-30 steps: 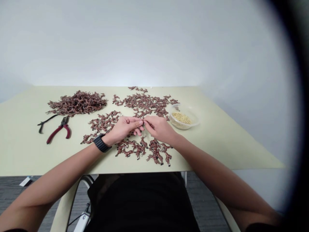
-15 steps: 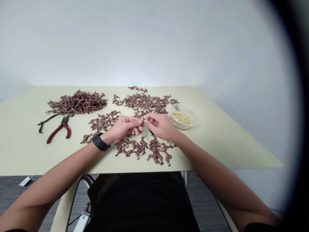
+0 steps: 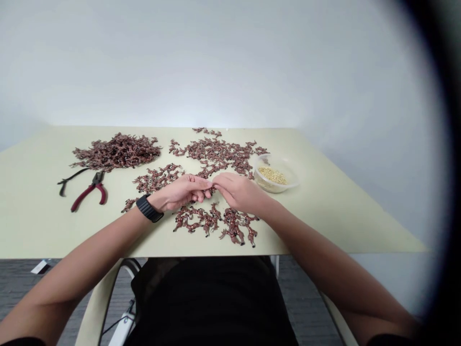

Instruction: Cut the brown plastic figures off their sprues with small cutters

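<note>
My left hand, with a black watch band on its wrist, is closed in a pinch at thumb and forefinger. A bit of a brown deer figurine shows by its fingertips, mostly covered by the fingers. Touching these fingertips from the right, my right hand is closed too, its thumb and fingers pressed together; what it pinches is too small to make out. Just below both hands lie loose brown deer figurines with dark feet. More figurines are spread behind the hands.
A clear plastic bowl with small gold-coloured pieces stands right of my right hand. At the left is a heaped pile of brown figurines. Red-handled pliers and a thin black tool lie before it on the pale table.
My right hand's fingers have closed in more and turned over at the left fingertips. The left hand is nearly in place. The view has shifted very slightly.
</note>
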### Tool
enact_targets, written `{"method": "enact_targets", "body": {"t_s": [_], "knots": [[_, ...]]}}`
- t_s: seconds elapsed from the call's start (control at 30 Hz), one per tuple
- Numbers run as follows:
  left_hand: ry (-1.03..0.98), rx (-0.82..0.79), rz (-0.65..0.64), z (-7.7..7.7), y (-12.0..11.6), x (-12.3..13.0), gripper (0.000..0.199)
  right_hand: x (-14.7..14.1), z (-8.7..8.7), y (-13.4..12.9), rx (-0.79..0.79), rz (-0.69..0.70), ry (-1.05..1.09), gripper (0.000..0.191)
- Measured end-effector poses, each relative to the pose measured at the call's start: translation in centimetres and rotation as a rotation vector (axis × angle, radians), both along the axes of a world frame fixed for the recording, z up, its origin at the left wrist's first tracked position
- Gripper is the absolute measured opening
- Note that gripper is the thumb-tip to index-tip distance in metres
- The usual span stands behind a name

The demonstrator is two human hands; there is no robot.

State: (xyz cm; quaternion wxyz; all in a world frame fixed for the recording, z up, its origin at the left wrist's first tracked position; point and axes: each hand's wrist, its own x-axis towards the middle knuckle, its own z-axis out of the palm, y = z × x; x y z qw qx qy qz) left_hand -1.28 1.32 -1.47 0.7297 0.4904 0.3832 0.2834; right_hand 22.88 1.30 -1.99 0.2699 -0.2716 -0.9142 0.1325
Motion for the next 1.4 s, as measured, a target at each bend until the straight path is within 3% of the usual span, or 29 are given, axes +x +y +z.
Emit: {"method": "enact_targets", "body": {"t_s": [0.17,0.4,0.67,0.73,0.87,0.93,1.03,1.2,1.4], "knots": [[-0.008,0.137,0.029,-0.4,-0.2,0.3,0.032,-0.6,0.0,-0.3,-0.176,-0.159,0.146,0.015],[0.127,0.392,0.087,-0.2,-1.0,1.0,0.051,-1.3,0.2,-0.6,-0.308,-0.263,0.231,0.020],[0.139,0.464,0.166,-1.4,-1.1,1.5,0.056,-1.5,-0.1,-0.4,-0.441,-0.273,0.352,0.019],[0.177,0.497,0.177,-1.4,-1.2,1.5,0.057,-1.7,-0.3,-0.2,-0.598,-0.260,0.435,0.019],[0.267,0.593,0.196,-1.1,-1.5,1.5,0.058,-1.7,-0.5,0.4,-1.094,-0.120,0.626,0.022],[0.239,0.576,0.213,-1.1,-1.4,1.5,0.060,-1.6,-0.5,0.6,-1.197,-0.060,0.673,0.026],[0.145,0.498,0.252,-1.1,-1.0,1.5,0.061,-1.3,-0.6,0.9,-1.054,-0.096,0.635,0.027],[0.074,0.436,0.259,-1.0,-0.8,1.5,0.058,-1.1,-0.4,0.4,-0.388,-0.273,0.428,0.021],[0.059,0.426,0.247,-1.0,-0.9,1.6,0.056,-0.9,0.0,0.1,-0.188,-0.237,0.316,0.011]]}}
